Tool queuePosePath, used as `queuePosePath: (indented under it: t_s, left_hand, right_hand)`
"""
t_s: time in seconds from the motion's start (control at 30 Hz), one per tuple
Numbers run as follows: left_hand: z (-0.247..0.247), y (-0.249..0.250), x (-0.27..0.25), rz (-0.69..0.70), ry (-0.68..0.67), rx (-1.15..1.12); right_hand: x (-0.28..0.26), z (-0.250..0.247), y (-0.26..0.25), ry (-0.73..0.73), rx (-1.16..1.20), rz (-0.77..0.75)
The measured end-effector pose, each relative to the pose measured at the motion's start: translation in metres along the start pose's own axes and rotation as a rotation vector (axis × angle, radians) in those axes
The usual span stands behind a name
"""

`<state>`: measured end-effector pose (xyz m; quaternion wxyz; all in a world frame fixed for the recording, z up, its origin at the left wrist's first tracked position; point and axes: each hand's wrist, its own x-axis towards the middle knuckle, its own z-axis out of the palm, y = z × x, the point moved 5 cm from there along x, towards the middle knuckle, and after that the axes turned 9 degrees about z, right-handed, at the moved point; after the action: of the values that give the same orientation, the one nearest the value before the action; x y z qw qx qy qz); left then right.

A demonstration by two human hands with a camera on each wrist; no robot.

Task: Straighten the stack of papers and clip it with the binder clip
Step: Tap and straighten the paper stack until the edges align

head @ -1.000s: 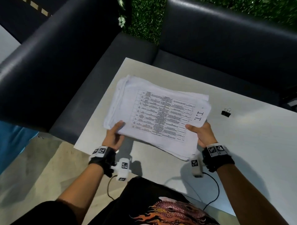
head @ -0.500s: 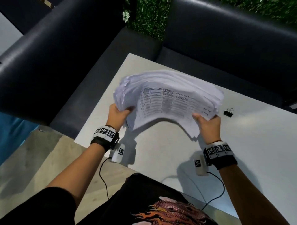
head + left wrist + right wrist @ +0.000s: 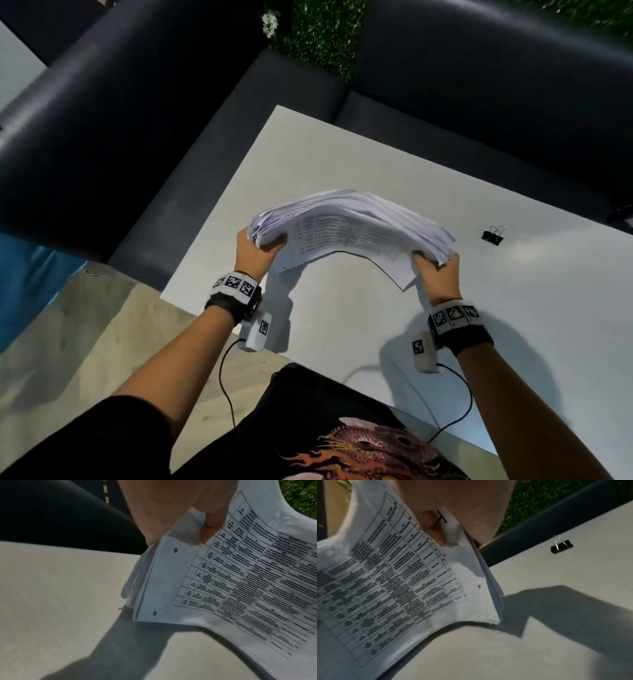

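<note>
A thick stack of printed papers (image 3: 349,226) is held up off the white table (image 3: 342,325), tipped nearly on edge and bowed upward in the middle. My left hand (image 3: 255,255) grips its left end, thumb on the printed table of the front sheet (image 3: 240,581). My right hand (image 3: 436,270) grips the right end, thumb on the front sheet (image 3: 399,574). The sheet edges are uneven at both ends. A small black binder clip (image 3: 492,236) with silver handles lies on the table to the right of the stack, also seen as the binder clip (image 3: 561,547) in the right wrist view.
A dark sofa (image 3: 137,120) wraps round the table's far and left sides. A green hedge (image 3: 318,31) shows behind it. The table's near-left corner (image 3: 164,296) is close to my left wrist, with bare floor (image 3: 85,335) below.
The stack went from lying flat under both hands to being lifted and tipped toward upright, bowing more. Both hands kept their grip. The binder clip stayed put.
</note>
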<state>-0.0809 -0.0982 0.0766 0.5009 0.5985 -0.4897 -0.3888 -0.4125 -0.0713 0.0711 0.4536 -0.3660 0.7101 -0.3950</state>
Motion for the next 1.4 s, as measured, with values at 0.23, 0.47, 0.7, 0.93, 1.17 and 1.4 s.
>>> queuePosePath:
  t_s: [0.23,0.47,0.7,0.93,1.17,1.4]
  left_hand:
    - [-0.016,-0.028,-0.004,-0.158,-0.194,0.135]
    - [-0.004,0.002,0.004,0.002,-0.105,0.200]
    - [-0.007,-0.022,-0.016,-0.106,-0.137,0.136]
    - [-0.019,-0.049,-0.008,-0.375,-0.136,-0.059]
    - [-0.018,-0.038,0.001,-0.222,-0.178,0.270]
    - [0.061,0.050,0.027,0.064,-0.704,0.266]
  right_hand:
    - [0.000,0.003,0.021,-0.166,0.030,0.103]
    - [0.002,0.002,0.012,-0.096,0.012,0.092]
    - [0.002,-0.001,0.044,-0.093,-0.086,0.309]
    - [0.014,-0.003,-0.028,-0.203,-0.179,0.046]
    - [0.008,-0.002,-0.097,-0.435,-0.373,-0.113]
    - [0.005,0.013,-0.147,-0.592,-0.560,-0.245]
